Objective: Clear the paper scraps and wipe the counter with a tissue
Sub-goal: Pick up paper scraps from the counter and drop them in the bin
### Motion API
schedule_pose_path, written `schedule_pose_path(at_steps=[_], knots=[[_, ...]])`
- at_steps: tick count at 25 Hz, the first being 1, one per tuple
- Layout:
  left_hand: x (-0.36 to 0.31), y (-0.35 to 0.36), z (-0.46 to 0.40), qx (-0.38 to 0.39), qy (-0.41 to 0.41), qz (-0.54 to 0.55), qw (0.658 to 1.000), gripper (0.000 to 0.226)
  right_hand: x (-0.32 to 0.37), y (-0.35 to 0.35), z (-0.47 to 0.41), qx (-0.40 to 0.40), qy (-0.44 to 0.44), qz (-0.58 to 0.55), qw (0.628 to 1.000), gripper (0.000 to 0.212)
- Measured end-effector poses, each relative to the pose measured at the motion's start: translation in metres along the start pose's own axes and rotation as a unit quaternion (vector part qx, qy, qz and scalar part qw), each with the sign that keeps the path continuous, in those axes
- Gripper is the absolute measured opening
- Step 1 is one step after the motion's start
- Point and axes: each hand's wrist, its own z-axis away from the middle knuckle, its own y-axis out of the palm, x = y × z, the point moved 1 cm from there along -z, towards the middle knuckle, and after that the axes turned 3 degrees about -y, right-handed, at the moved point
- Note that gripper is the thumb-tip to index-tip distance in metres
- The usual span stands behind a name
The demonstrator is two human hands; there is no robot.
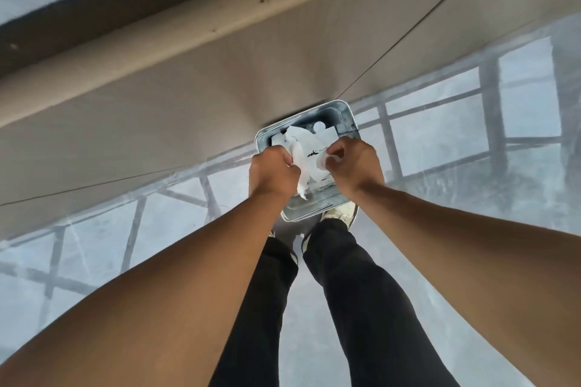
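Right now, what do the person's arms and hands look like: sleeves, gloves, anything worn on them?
Both arms are bare along all that shows, with no sleeves. The left hand and right hand have no gloves, and no watch, ring or band shows. Black trousers cover the legs below.

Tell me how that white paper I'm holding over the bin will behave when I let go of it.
The white paper looks thin and floppy: it crumples between the left hand and right hand, with a torn strip hanging limp. Probably very light, so it may flutter rather than drop straight into the bin. It likely tears easily.
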Motion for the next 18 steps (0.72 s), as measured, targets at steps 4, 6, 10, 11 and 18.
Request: schedule_pose_path(at_steps=[4,6,10,11,18], knots=[[-0.006,0.011,-0.008,0.005,0.008,-0.029,1.0,0.014,-0.006,0.009,-0.008,0.006,-0.003,-0.007,1.0,0.021],[-0.009,0.01,-0.005,0.017,0.001,-0.044,0.999,0.028,-0.005,0.007,-0.007,0.021,0.0,0.006,1.0,0.031],[-0.015,0.0,0.007,0.029,0.014,-0.083,0.996,0.043,0.0,-0.003,0.0,0.048,0.002,0.022,0.999,0.042],[-0.017,-0.005,0.01,0.028,0.02,-0.089,0.995,0.045,0.002,-0.005,0.003,0.054,0.0,0.025,0.998,0.042],[-0.03,-0.042,0.048,0.012,0.077,-0.15,0.986,0.051,0.031,-0.043,0.03,0.109,-0.001,0.023,0.994,0.05]])
